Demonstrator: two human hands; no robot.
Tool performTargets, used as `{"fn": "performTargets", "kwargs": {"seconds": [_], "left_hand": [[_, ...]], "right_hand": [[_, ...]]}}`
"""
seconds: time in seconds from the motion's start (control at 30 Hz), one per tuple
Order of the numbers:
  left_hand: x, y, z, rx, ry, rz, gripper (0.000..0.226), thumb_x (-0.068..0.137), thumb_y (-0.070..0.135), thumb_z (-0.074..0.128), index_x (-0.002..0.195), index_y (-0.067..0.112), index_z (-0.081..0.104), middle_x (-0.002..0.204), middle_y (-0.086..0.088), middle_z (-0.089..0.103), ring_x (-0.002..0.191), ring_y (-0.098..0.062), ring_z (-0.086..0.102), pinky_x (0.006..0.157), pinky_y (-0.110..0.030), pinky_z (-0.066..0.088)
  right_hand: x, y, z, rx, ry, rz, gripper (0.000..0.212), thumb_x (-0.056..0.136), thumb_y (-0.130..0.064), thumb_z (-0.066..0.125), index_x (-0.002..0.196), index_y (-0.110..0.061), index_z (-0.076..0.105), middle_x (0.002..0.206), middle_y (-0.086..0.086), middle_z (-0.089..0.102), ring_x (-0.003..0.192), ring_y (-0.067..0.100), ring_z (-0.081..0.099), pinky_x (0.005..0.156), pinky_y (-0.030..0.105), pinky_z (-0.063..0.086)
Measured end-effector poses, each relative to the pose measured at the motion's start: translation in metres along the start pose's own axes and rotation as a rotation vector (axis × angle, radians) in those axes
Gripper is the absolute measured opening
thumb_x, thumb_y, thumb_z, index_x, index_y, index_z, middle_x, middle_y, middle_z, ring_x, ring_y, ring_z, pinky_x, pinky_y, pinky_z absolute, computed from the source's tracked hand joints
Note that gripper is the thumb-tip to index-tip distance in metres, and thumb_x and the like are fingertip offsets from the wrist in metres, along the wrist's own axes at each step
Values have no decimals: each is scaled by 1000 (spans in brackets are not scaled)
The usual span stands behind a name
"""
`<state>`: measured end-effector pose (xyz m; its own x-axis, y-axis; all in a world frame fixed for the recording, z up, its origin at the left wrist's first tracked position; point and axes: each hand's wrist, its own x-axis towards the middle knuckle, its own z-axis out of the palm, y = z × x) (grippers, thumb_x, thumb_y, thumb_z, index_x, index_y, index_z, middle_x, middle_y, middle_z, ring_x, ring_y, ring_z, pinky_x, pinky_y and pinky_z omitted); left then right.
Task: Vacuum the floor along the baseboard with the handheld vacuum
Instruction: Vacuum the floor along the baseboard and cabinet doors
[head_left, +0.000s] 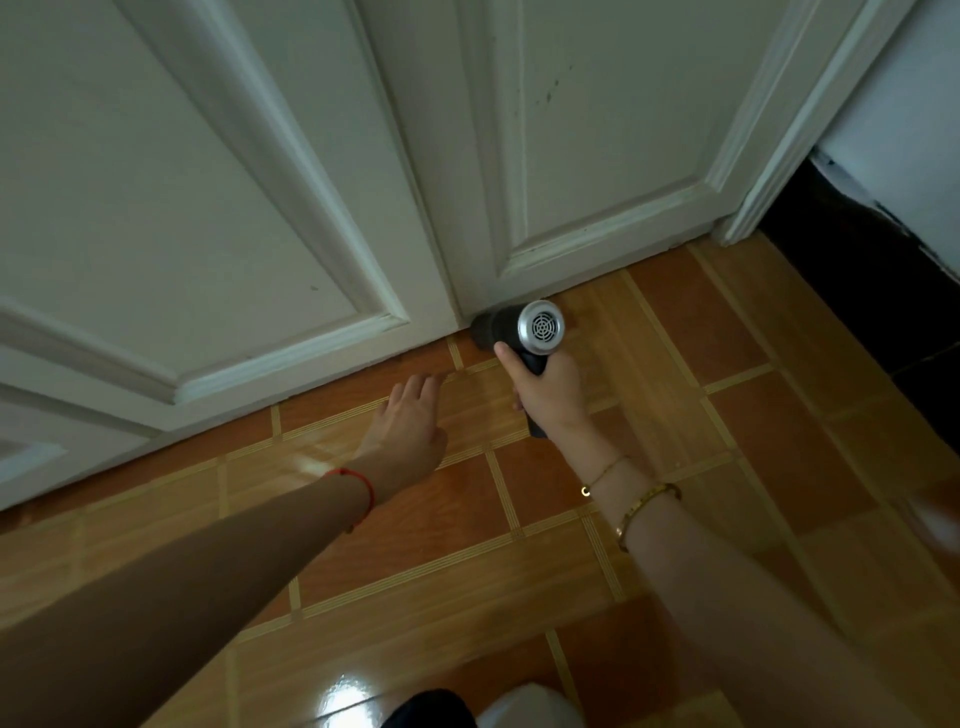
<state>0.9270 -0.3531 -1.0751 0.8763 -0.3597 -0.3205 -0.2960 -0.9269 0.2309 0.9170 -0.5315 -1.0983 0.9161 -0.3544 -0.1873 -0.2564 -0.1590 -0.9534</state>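
The right hand (548, 387) held the vacuum (506, 327) by its dark handle (535, 428). The grip was closed round the handle, with one finger laid straight along the body, and the end of the handle came out below the hand. The vacuum was low at the far edge of the floor (727, 364). Its nose was at the foot of the white doors (597, 156), just where the two leaves meet, and its silver grille (541, 327) faced back to the camera. The left hand (410, 421) held nothing. Its grip was wide, and the straight fingers reached to the floor near the same edge, a little left of the vacuum.

The vacuum seemed small and stiff, probably light enough for one hand. The handle seemed the right place to hold it, because the body is round and smooth and the grille should stay free. The floor was glossy, so the nose would likely slide easily along the edge. A dark strip (857, 270) ran along the right edge of the floor, under the wall.
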Motion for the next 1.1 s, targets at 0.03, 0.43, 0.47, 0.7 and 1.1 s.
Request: {"fn": "performTargets", "kwargs": {"seconds": [0.03,0.43,0.47,0.7,1.1], "left_hand": [[-3,-5,0,2,-5,-10,74,87,8,57,152,15,22,152,-7,33,139,-28,32,114,-44,34],[-44,-52,-1,-19,-2,-102,73,87,12,56,151,14,23,152,-9,32,141,-31,31,112,-45,33],[-47,-54,-1,-25,1,-109,73,86,11,56,151,14,23,152,-9,32,142,-31,30,113,-45,33],[-64,-70,-6,-43,42,-174,74,86,11,58,152,15,23,151,-9,35,141,-30,32,112,-47,35],[-75,-84,-1,-55,11,-147,74,92,21,55,154,13,17,158,-9,27,145,-29,25,116,-47,28]], "right_hand": [[-3,-1,6,-2,-6,-2,29,88,-39,68,83,-11,62,65,-3,59,63,20,62,65,37,57],[-41,-4,57,-9,40,14,42,87,-44,69,110,-9,63,91,12,71,81,31,70,69,35,59],[-45,-4,62,-21,20,8,41,87,-44,69,108,-10,63,88,10,70,78,29,69,65,32,56],[-62,-13,88,-128,-125,-75,45,86,-47,69,112,-10,65,94,1,70,86,17,68,68,22,52],[-63,-27,69,-364,-70,-58,50,83,-48,71,118,-13,61,105,1,70,95,19,66,69,29,53]]}}
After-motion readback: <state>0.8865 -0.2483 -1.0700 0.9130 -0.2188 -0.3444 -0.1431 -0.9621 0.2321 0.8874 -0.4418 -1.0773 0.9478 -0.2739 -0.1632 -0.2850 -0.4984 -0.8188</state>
